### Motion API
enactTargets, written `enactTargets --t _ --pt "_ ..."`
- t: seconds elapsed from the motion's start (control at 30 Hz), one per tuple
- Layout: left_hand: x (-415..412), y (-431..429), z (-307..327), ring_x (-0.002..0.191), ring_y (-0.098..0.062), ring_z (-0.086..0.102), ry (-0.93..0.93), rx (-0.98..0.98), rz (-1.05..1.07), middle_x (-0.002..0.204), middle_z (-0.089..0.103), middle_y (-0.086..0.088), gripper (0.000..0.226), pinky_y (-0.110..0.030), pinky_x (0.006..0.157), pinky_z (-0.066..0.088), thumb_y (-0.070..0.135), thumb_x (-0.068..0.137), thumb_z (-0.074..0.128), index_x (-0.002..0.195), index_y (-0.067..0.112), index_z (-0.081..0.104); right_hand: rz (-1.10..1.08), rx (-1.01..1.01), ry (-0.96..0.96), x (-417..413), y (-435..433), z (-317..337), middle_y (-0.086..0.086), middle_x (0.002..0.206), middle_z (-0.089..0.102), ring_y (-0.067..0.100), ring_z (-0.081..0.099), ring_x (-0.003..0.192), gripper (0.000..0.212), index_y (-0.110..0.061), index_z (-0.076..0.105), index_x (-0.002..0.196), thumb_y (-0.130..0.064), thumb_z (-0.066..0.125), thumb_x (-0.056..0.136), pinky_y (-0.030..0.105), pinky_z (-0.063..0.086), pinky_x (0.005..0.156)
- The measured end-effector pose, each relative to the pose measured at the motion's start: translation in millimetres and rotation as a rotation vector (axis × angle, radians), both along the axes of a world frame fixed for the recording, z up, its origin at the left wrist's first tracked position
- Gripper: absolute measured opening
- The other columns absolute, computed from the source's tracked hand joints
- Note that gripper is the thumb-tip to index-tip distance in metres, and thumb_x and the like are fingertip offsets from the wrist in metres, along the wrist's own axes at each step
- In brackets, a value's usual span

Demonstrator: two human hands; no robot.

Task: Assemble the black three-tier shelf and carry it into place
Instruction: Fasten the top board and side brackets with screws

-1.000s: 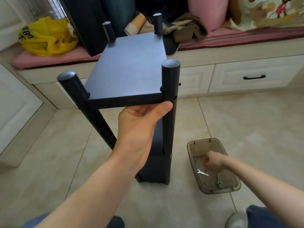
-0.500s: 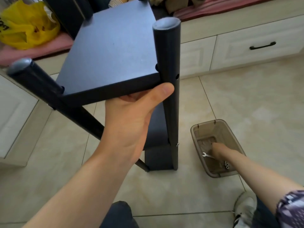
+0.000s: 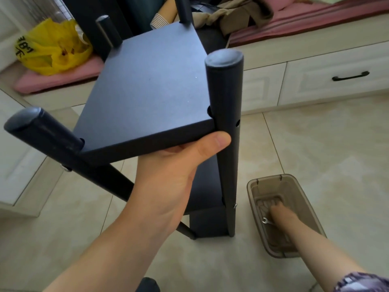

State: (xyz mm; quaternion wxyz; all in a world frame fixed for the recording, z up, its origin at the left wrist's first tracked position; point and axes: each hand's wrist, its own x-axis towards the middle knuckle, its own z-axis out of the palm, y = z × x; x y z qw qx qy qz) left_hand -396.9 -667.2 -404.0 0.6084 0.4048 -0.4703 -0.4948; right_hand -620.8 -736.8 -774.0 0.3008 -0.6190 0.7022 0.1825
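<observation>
The left hand clasps the near edge of the top board of the black shelf, standing on the floor. The right hand digs in the plastic bin beside the wrench; its grip is unclear. One-handed, the shelf could tip; empty post holes suggest loose joints.

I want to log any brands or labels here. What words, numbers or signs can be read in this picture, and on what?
Yellow plastic bag on the pink cushion: black printed characters on its left side, crumpled and tilted, too distorted to read.
Black shelf, brown plastic bin, small wrench, white drawers: no text or marks visible.
</observation>
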Motion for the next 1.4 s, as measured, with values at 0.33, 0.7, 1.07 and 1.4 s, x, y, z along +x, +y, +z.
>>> enactTargets --t 0.33,0.7,1.07,1.4 --pt "-1.1 -0.5 0.5 0.106 -0.018 0.072 0.019 -0.027 -0.051 0.098 0.076 0.003 0.028 -0.03 0.092 0.056 0.014 0.066 0.08 0.089 0.028 0.077 0.134 -0.034 0.112 -2.1 15.4 -9.1 0.018 0.148 0.039 0.034 0.046 0.134 0.043 -0.003 0.044 0.143 -0.002 0.034 0.101 0.039 0.044 0.106" --pt "0.0 0.0 1.0 0.099 -0.014 0.073 0.018 -0.044 -0.042 0.091 0.075 0.008 0.029 -0.024 0.087 0.055 0.011 0.066 0.085 0.088 0.029 0.077 0.214 0.009 0.11 -1.4 -2.4 43.0 0.009 0.136 0.057 0.027 0.058 0.123 0.034 -0.011 0.058 0.127 -0.013 0.052 0.094 0.034 0.049 0.094" --pt "-3.1 8.1 7.8 0.11 -0.024 0.071 0.019 0.059 0.056 0.106 0.077 -0.005 0.045 -0.048 0.106 0.049 0.018 0.061 0.093 0.102 0.019 0.075 0.609 -0.051 -0.014 28.6 -29.3 219.7 0.008 0.088 0.074 0.017 0.068 0.066 0.011 -0.006 0.069 0.101 -0.008 0.061 0.094 0.028 0.055 0.069" --pt "-3.6 13.6 14.6 0.114 -0.026 0.068 0.03 0.14 0.079 0.107 0.077 -0.003 0.049 -0.052 0.11 0.045 0.023 0.054 0.098 0.098 0.02 0.076 0.645 -0.385 -0.672 25.6 58.3 353.3 -0.014 0.071 0.066 0.003 0.063 0.065 0.013 -0.027 0.063 0.084 -0.019 0.072 0.088 0.012 0.044 0.063"
